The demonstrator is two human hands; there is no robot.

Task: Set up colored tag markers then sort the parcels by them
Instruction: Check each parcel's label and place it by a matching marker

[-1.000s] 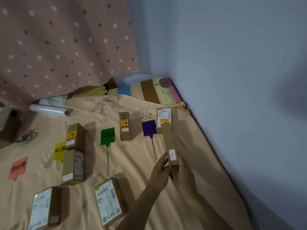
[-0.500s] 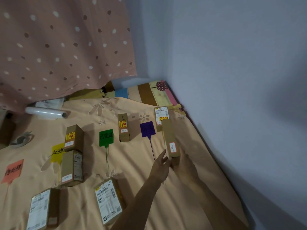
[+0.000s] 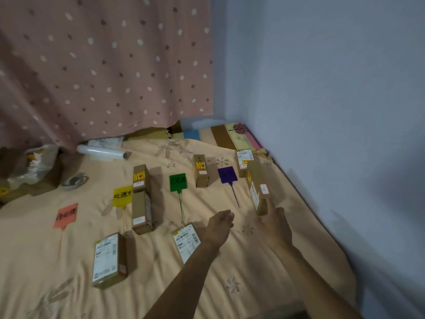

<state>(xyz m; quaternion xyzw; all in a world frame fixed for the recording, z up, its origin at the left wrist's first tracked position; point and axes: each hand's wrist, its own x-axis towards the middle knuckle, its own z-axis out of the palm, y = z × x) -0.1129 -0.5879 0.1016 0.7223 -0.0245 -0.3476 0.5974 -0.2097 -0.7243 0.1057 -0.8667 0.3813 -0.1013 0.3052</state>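
Note:
Four tag markers lie in a row on the peach bedsheet: red (image 3: 65,215), yellow (image 3: 123,195), green (image 3: 178,182) and purple (image 3: 227,175). Two brown parcels (image 3: 141,178) (image 3: 142,211) sit beside the yellow tag and one (image 3: 200,170) sits right of the green. Right of the purple tag lie a labelled parcel (image 3: 245,162) and a long parcel (image 3: 257,189). My right hand (image 3: 274,224) is at the long parcel's near end, its straight fingers beside it. With relaxed fingers, my left hand (image 3: 219,223) hovers empty. Two more parcels (image 3: 109,259) (image 3: 186,242) lie nearer me.
A roll of clear film (image 3: 103,153) and a tape roll (image 3: 74,180) lie at the back left, near a plastic bag on cartons (image 3: 34,166). A dotted curtain (image 3: 103,65) hangs behind, and a blue wall (image 3: 333,111) borders the bed's right side.
Both hands held the long parcel up a second ago. It now lies on the sheet right of the purple tag, and my left hand has drawn back, empty.

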